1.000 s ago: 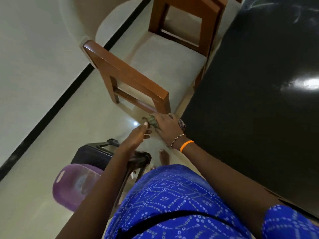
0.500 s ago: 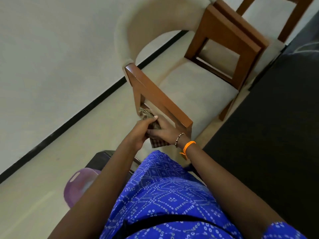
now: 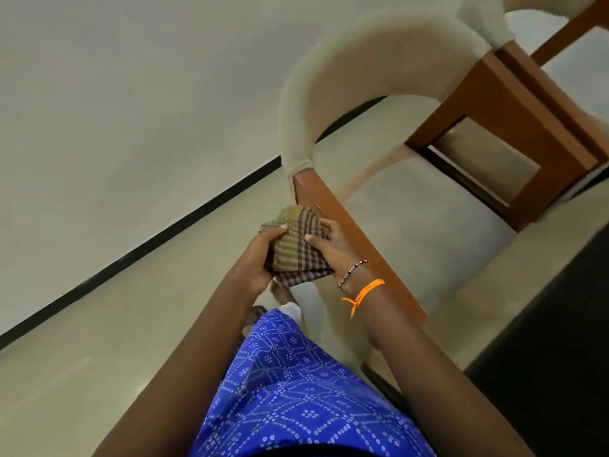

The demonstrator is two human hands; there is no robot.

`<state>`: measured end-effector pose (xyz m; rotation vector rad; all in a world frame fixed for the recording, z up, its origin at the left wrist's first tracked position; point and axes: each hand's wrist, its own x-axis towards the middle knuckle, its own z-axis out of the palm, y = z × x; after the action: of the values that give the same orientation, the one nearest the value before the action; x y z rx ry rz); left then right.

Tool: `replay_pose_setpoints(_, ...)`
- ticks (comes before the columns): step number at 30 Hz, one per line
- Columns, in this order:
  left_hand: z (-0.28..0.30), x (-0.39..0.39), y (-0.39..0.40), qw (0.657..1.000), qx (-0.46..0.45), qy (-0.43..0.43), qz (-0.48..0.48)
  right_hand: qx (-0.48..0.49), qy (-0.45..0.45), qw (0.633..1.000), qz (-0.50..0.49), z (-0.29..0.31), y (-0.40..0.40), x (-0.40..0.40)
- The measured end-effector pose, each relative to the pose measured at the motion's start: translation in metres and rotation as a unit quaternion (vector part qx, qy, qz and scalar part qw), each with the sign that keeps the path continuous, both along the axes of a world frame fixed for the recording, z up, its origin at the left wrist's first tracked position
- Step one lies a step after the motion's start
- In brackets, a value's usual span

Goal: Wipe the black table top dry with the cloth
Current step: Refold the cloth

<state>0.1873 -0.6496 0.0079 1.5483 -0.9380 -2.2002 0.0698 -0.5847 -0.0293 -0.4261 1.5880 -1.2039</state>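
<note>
Checked brown-and-purple cloth (image 3: 298,250) is being held bunched between both hands above the floor, off the black table (image 3: 543,374) at the right. It is being gripped by the curled fingers of the left hand (image 3: 257,258) and right hand (image 3: 333,249), beside a wooden chair (image 3: 349,232).

Both hands, left hand (image 3: 255,258) and right hand (image 3: 333,247), grip a bunched olive-and-purple checked cloth (image 3: 296,249) between them. Behind it stands a cream-cushioned brown wooden armchair (image 3: 428,225). The glossy black table top (image 3: 553,341) lies to the right.
</note>
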Motion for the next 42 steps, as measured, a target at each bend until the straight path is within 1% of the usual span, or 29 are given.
replay_pose_setpoints(3, -0.014, 0.011, -0.064, 1.0, 0.024, 0.014, 0.01, -0.054, 0.058, 0.994, 0.079, -0.003, -0.06, 0.003)
replay_pose_setpoints(6, -0.027, 0.016, -0.138, 1.0, 0.03, 0.006, 0.0, -0.079, 0.133, 0.983, 0.103, -0.004, -0.133, 0.007)
replay_pose_setpoints(10, -0.027, 0.019, -0.245, 0.999, 0.026, -0.024, -0.009, -0.055, 0.134, 0.988, 0.055, 0.007, -0.237, 0.016)
replay_pose_setpoints(14, -0.016, 0.007, -0.34, 0.999, -0.007, -0.024, -0.021, -0.044, 0.181, 0.982, 0.006, 0.023, -0.329, 0.01)
replay_pose_setpoints(17, -0.002, -0.012, -0.39, 0.998, -0.044, -0.024, -0.045, -0.046, 0.189, 0.98, -0.043, 0.037, -0.372, -0.004)
replay_pose_setpoints(20, 0.011, -0.04, -0.43, 0.994, -0.071, 0.001, -0.086, -0.044, 0.177, 0.978, -0.099, 0.045, -0.404, -0.026)
replay_pose_setpoints(24, 0.018, -0.092, -0.475, 0.978, -0.102, 0.032, -0.178, -0.046, 0.16, 0.967, -0.191, 0.052, -0.443, -0.074)
replay_pose_setpoints(27, 0.015, -0.135, -0.506, 0.955, -0.106, 0.04, -0.272, -0.055, 0.152, 0.954, -0.253, 0.055, -0.464, -0.112)
replay_pose_setpoints(29, 0.013, -0.171, -0.53, 0.941, -0.112, 0.042, -0.316, -0.064, 0.135, 0.944, -0.294, 0.056, -0.479, -0.142)
replay_pose_setpoints(32, 0.015, -0.226, -0.557, 0.935, -0.111, 0.049, -0.334, -0.079, 0.122, 0.929, -0.34, 0.057, -0.502, -0.186)
replay_pose_setpoints(36, 0.022, -0.31, -0.585, 0.931, -0.112, 0.037, -0.346, -0.08, 0.124, 0.907, -0.395, 0.064, -0.526, -0.251)
replay_pose_setpoints(42, 0.032, -0.426, -0.597, 0.913, -0.121, 0.053, -0.386, -0.064, 0.128, 0.886, -0.441, 0.076, -0.525, -0.337)
